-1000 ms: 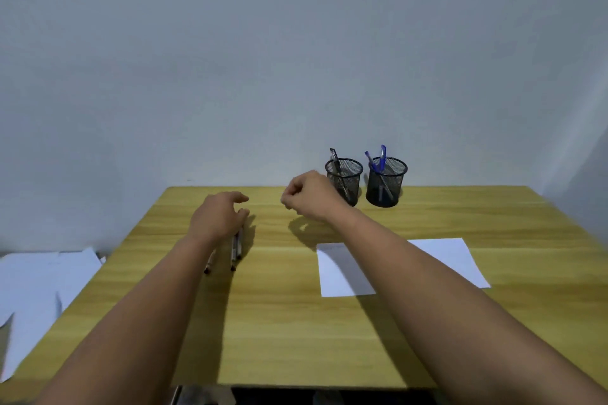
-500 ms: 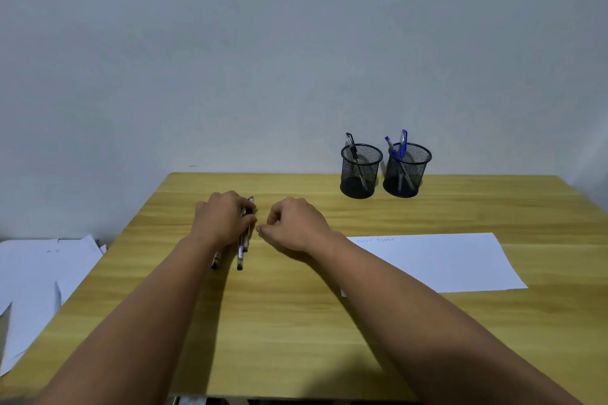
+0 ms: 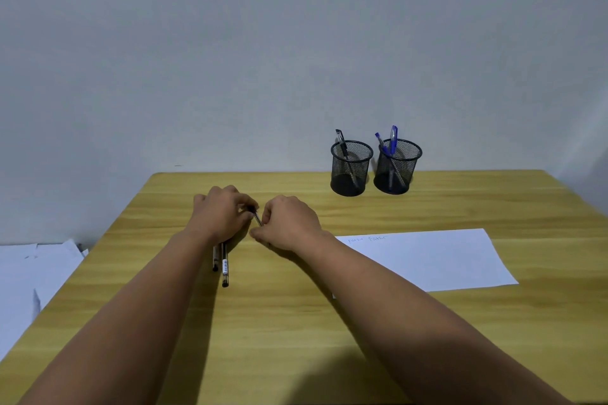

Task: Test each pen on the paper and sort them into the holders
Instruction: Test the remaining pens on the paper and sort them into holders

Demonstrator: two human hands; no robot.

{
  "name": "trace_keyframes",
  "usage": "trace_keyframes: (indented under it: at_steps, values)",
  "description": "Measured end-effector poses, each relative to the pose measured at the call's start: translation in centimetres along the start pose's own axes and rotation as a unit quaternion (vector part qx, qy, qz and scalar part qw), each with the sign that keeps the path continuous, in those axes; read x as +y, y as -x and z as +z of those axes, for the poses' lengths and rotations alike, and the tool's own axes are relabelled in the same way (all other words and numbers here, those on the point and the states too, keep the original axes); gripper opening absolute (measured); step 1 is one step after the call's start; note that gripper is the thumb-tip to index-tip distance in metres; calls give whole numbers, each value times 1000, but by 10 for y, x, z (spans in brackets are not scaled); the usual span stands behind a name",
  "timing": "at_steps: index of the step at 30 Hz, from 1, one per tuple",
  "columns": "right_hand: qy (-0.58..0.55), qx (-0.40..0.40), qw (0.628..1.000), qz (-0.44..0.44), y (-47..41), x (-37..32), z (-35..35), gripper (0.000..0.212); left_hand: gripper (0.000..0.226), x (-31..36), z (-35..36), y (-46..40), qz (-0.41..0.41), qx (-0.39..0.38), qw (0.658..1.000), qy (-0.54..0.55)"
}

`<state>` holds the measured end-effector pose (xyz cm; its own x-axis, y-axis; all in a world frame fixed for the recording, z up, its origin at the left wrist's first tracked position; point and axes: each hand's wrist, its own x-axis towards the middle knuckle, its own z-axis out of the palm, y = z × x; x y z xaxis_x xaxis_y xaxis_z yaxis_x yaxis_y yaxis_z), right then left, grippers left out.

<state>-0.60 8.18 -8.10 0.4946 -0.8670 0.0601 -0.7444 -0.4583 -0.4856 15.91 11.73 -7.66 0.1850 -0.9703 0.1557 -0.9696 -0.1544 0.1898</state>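
Note:
Two dark pens (image 3: 224,265) lie side by side on the wooden table (image 3: 279,322), their far ends hidden under my left hand (image 3: 221,214). A third dark pen (image 3: 257,217) sits between the two hands; my left hand's fingers pinch its far end and my right hand (image 3: 289,222) pinches its near part. A white paper (image 3: 427,260) with faint writing at its top left lies to the right. Two black mesh holders stand at the back: the left holder (image 3: 351,171) has one dark pen, the right holder (image 3: 397,169) has blue pens.
The table's back edge meets a plain grey wall. Loose white sheets (image 3: 29,273) lie lower down beyond the table's left edge. The holders stand close together, right of the hands.
My right hand has come left from near the holders to meet my left hand over the pens, and both now pinch one pen. The view has shifted left.

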Motion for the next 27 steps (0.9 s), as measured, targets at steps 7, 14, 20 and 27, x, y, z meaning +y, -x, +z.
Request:
trace_keyframes:
  at_steps: [7,14,20,27]
  values:
    - [-121,37,990,62,2,19,-30,17,23,13,1,3,6,51,999,1]
    - [-482,82,866,104,52,51,-100,8,14,85,-28,30,89,91,979,159]
    - [-518,151,833,123,94,67,-125,29,30,154,-40,64,107,34,953,283]
    - [-533,207,799,185,119,86,-132,35,46,207,-39,92,104,-45,930,350]
